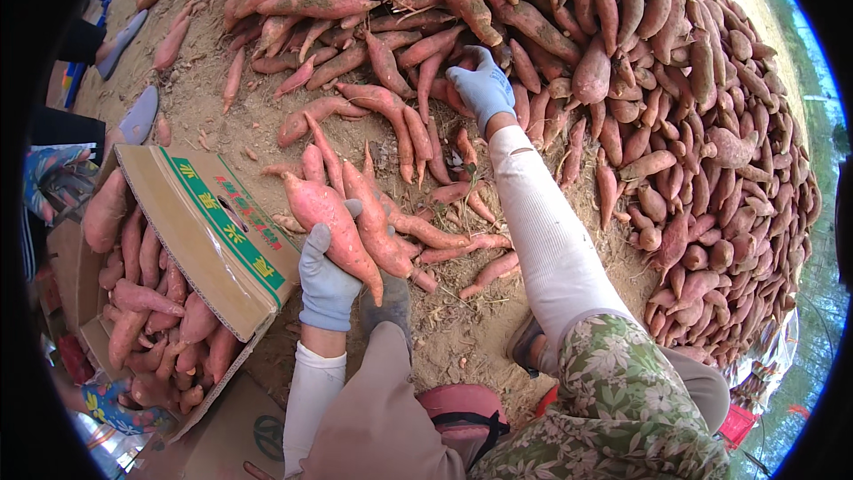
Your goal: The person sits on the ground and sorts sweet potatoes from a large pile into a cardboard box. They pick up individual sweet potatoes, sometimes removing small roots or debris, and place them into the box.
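Note:
My left hand (326, 283), in a light blue-grey work glove, holds two or more large pink sweet potatoes (326, 227) above the ground, near the open flap of a cardboard box (226, 207). Sweet potatoes (150, 297) fill much of that box. My right hand (483, 83), gloved alike, reaches to the lower edge of a big heap of sweet potatoes (533, 27). Its fingers are bent among the roots; whether they grip one is hidden. Loose sweet potatoes (426, 233) lie on the soil between my hands.
Another person's flowered gloved hand (120, 407) is at the box's lower left, and a second flowered glove (53, 177) shows at the far left. The heap (726, 167) stretches along the right. A pink seat (463, 407) lies between my legs; another carton (233, 437) is at the bottom.

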The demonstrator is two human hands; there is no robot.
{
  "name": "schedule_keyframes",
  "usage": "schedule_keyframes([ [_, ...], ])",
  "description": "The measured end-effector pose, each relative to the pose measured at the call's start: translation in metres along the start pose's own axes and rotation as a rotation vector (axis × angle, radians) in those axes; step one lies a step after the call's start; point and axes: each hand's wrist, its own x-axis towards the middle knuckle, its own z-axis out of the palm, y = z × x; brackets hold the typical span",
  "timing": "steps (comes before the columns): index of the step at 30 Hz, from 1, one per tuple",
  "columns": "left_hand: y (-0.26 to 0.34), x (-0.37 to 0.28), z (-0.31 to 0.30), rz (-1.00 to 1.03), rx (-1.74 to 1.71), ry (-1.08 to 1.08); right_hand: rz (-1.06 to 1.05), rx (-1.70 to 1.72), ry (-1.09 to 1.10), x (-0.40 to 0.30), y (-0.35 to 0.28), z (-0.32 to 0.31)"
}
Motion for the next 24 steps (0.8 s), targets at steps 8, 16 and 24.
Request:
schedule_keyframes([
  [8, 0.000, 0.004, -0.002, -0.034, 0.082, 0.003, -0.151, 1.019, -0.489, -0.134, 0.055, -0.041],
  [16, 0.000, 0.003, 0.035, 0.073, 0.116, -0.075, -0.523, 0.396, -0.552, -0.215, 0.010, -0.033],
  [24, 0.005, 0.005, 0.031, 0.185, 0.042, -0.030, -0.616, 0.358, -0.533, -0.181, 0.002, -0.048],
])
